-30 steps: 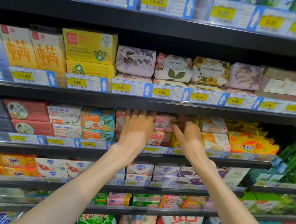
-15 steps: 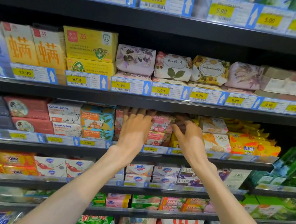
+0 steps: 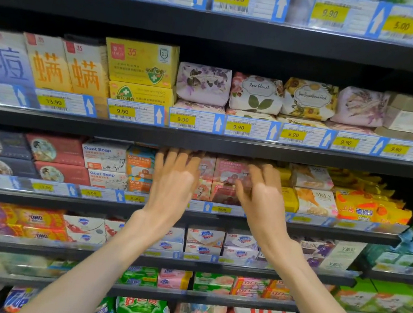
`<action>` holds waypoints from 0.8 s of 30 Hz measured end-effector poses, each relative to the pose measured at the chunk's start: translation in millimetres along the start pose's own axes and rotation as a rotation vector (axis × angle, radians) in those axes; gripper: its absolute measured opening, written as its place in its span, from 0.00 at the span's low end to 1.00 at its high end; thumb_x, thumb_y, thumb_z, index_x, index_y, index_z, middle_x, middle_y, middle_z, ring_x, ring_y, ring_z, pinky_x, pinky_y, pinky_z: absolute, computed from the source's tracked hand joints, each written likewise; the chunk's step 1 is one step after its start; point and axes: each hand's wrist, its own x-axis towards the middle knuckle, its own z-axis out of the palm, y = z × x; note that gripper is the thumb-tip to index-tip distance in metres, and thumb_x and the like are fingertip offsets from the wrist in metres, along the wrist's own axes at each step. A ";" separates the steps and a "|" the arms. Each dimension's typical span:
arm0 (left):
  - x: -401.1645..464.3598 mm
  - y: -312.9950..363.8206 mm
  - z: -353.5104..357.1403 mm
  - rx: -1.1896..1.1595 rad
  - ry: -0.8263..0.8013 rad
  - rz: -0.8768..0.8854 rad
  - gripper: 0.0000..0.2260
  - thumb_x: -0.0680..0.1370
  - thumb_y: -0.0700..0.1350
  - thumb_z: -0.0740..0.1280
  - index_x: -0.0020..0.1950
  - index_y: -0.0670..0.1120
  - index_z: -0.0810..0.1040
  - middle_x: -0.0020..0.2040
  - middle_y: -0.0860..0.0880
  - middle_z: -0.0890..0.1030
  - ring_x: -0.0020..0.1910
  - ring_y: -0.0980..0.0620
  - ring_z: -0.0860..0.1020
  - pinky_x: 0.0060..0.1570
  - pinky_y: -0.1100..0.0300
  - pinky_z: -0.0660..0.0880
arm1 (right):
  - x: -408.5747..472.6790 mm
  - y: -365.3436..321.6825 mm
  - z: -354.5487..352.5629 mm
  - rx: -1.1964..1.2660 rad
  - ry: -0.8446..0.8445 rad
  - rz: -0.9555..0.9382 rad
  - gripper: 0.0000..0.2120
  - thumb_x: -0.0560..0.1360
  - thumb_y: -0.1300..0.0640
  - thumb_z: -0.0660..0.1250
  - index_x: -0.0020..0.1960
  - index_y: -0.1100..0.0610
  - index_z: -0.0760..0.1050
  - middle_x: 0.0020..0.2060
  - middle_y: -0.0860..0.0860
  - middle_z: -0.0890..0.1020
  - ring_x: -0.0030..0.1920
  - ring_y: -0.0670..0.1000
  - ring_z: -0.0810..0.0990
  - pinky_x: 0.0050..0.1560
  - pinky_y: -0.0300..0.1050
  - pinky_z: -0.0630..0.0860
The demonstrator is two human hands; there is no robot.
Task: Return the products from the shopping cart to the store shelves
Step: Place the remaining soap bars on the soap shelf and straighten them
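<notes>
Both my hands reach into the third shelf [image 3: 349, 232] from the top. My left hand [image 3: 174, 178] lies flat with straight fingers against the stacked soap boxes, just right of the orange Goat Soap boxes [image 3: 139, 166]. My right hand [image 3: 261, 195] is at the right side of the pink Goat Soap boxes [image 3: 227, 172], its blurred fingers touching them. The pink boxes stand two high between the two hands. What lies under my left palm is hidden. No shopping cart is in view.
White Goat Soap boxes [image 3: 104, 157] and dark red boxes [image 3: 54, 148] fill the shelf to the left; yellow boxes [image 3: 286, 195] and MeLy packs [image 3: 316, 201] sit to the right. The shelf above [image 3: 228, 146] holds flower-wrapped soaps [image 3: 256, 92]. Price tags [image 3: 221, 209] line each shelf edge.
Both hands stay at the pink soap boxes. The right hand's fingers have shifted slightly left against the boxes; the left hand has hardly moved.
</notes>
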 end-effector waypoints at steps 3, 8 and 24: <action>-1.2 -18.4 -1.9 0.084 -0.005 -0.009 0.07 0.74 0.40 0.74 0.51 0.42 0.82 0.55 0.41 0.81 0.57 0.38 0.76 0.62 0.37 0.70 | 6.7 -15.3 13.1 -0.098 -0.011 -0.082 0.15 0.76 0.54 0.70 0.60 0.59 0.76 0.57 0.57 0.78 0.58 0.59 0.74 0.58 0.51 0.74; 0.1 -28.0 -1.1 0.083 -0.005 -0.024 0.07 0.71 0.40 0.77 0.42 0.41 0.81 0.47 0.40 0.82 0.52 0.36 0.78 0.58 0.35 0.72 | 25.2 -34.4 27.9 -0.127 -0.167 -0.086 0.13 0.75 0.52 0.71 0.56 0.59 0.79 0.57 0.58 0.81 0.58 0.63 0.76 0.62 0.57 0.70; 1.6 -35.2 4.9 0.062 0.023 -0.053 0.13 0.67 0.35 0.79 0.49 0.43 0.84 0.52 0.43 0.84 0.58 0.37 0.77 0.67 0.35 0.66 | 37.5 -44.3 30.6 -0.141 -0.286 0.014 0.15 0.81 0.48 0.62 0.60 0.56 0.79 0.62 0.54 0.80 0.64 0.61 0.74 0.61 0.56 0.68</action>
